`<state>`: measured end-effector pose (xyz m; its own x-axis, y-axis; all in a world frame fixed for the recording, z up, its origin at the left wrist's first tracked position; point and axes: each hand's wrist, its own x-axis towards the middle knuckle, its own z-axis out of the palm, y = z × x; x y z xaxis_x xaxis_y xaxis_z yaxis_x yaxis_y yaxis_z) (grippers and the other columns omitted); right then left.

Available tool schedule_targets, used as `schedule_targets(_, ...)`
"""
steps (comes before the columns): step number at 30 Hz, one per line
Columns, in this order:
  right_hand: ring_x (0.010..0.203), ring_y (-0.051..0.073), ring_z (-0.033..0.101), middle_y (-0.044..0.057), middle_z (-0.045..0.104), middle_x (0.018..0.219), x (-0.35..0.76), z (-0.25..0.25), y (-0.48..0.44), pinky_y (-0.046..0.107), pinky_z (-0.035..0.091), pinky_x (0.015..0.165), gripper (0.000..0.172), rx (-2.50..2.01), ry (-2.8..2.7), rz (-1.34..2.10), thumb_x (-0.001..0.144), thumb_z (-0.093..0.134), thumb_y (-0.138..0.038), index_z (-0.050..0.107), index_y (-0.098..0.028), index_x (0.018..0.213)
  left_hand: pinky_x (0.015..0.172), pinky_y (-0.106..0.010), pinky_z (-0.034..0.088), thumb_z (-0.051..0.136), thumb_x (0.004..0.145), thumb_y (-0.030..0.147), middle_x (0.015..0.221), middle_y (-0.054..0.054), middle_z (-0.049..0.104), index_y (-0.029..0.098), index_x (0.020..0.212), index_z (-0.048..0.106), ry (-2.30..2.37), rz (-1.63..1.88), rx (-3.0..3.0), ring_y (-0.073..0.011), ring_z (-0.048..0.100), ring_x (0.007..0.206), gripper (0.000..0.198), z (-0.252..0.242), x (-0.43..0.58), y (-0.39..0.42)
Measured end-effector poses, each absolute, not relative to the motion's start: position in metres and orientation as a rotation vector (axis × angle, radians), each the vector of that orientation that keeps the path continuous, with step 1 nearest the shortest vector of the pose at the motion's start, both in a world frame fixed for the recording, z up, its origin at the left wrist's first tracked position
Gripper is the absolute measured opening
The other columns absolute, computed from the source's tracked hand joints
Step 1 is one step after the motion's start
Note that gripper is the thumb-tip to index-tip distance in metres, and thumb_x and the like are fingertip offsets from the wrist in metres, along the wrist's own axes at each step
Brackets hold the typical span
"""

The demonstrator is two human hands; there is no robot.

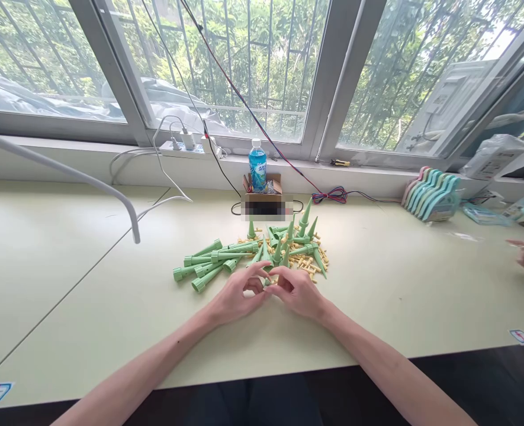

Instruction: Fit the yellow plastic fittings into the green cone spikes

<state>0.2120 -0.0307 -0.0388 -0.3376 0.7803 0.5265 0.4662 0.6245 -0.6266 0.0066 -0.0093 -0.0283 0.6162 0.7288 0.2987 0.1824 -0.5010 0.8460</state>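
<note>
From the head view, both hands meet at the near edge of a mixed pile on the desk (368, 278), busy with one small green part (267, 283) that shows between them. The left hand (239, 294) is curved, thumb and curled fingers seeming to pinch that part; the right hand (300, 291) has its thumb and bent forefinger drawn in at the same spot, though whether it grips the part too is hidden. So this one piece looks to be mid-handling, not yet put down. To the left of the pile, several green spikes (209, 278) lie on their sides, ribbed collars mostly toward the near left; these may be the ones already dealt with, but nothing proves it. Just beyond the hands, more upright green spikes (305, 220) stand among many loose yellow pieces (306, 264), some of them lying crosswise over each other. With so many yellow pieces scattered there, a good deal appears to be left. Whether any spike is complete inside cannot be told at this size.
</note>
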Motion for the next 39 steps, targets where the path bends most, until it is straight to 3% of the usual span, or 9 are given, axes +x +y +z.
schedule_targets(7, 0.047, 0.010, 0.047, -0.003, 0.060, 0.058, 0.212, -0.041, -0.031, 0.022, 0.039, 0.052, 0.013, -0.959, -2.008, 0.417, 0.096, 0.058, -0.027, 0.067, -0.018, 0.092, 0.069, -0.028, 0.059, 0.058, 0.088, 0.016, 0.097, -0.006, 0.070, 0.019, 0.141, 0.047, 0.679, 0.805, 2.050, -0.0109, 0.066, 0.064, 0.053, -0.026, 0.006, -0.011)
schedule_targets(12, 0.045, 0.009, 0.044, -0.005, 0.055, 0.055, 0.213, -0.042, -0.032, 0.021, 0.038, 0.051, 0.013, -1.001, -2.039, 0.388, 0.094, 0.056, -0.024, 0.061, -0.018, 0.084, 0.059, -0.023, 0.050, 0.057, 0.090, 0.018, 0.082, -0.004, 0.072, 0.017, 0.111, 0.067, 0.807, 0.968, 2.263, -0.0091, 0.056, 0.055, 0.024, -0.031, 0.006, -0.007)
schedule_targets(16, 0.045, 0.008, 0.040, -0.006, 0.050, 0.053, 0.212, -0.039, -0.033, 0.021, 0.035, 0.049, 0.020, -1.005, -2.007, 0.374, 0.089, 0.056, -0.023, 0.049, -0.021, 0.071, 0.053, -0.021, 0.043, 0.054, 0.096, 0.024, 0.071, -0.001, 0.068, 0.016, 0.102, 0.070, 0.929, 1.030, 2.285, -0.0090, 0.052, 0.053, 0.019, -0.030, 0.005, -0.005)
schedule_targets(26, 0.043, 0.007, 0.035, -0.007, 0.044, 0.051, 0.212, -0.043, -0.033, 0.020, 0.032, 0.046, 0.022, -0.971, -1.886, 0.313, 0.081, 0.055, -0.020, 0.040, -0.022, 0.065, 0.053, -0.021, 0.036, 0.049, 0.100, 0.028, 0.059, 0.004, 0.053, 0.017, 0.099, 0.070, 0.961, 0.959, 2.349, -0.0096, 0.044, 0.051, 0.023, -0.033, 0.003, -0.001)
schedule_targets(31, 0.044, 0.007, 0.036, -0.007, 0.044, 0.051, 0.212, -0.043, -0.034, 0.021, 0.031, 0.047, 0.020, -0.926, -1.906, 0.290, 0.079, 0.055, -0.020, 0.041, -0.021, 0.065, 0.054, -0.020, 0.037, 0.050, 0.100, 0.027, 0.069, 0.002, 0.059, 0.018, 0.104, 0.067, 0.965, 0.991, 2.315, -0.0091, 0.045, 0.053, 0.019, -0.035, 0.003, 0.001)
schedule_targets(34, 0.044, 0.007, 0.035, -0.007, 0.044, 0.052, 0.210, -0.044, -0.035, 0.022, 0.030, 0.047, 0.021, -0.911, -1.967, 0.270, 0.080, 0.055, -0.020, 0.041, -0.021, 0.065, 0.055, -0.021, 0.038, 0.050, 0.100, 0.026, 0.079, 0.000, 0.062, 0.018, 0.092, 0.064, 0.943, 1.007, 2.304, -0.0089, 0.046, 0.056, 0.018, -0.035, 0.003, 0.001)
schedule_targets(39, 0.043, 0.006, 0.035, -0.008, 0.045, 0.053, 0.209, -0.047, -0.034, 0.021, 0.030, 0.046, 0.013, -0.827, -1.986, 0.220, 0.081, 0.054, -0.016, 0.046, -0.021, 0.072, 0.056, -0.022, 0.035, 0.053, 0.098, 0.027, 0.070, 0.001, 0.054, 0.017, 0.073, 0.054, 0.886, 0.986, 2.341, -0.0107, 0.043, 0.059, 0.027, -0.036, 0.003, 0.002)
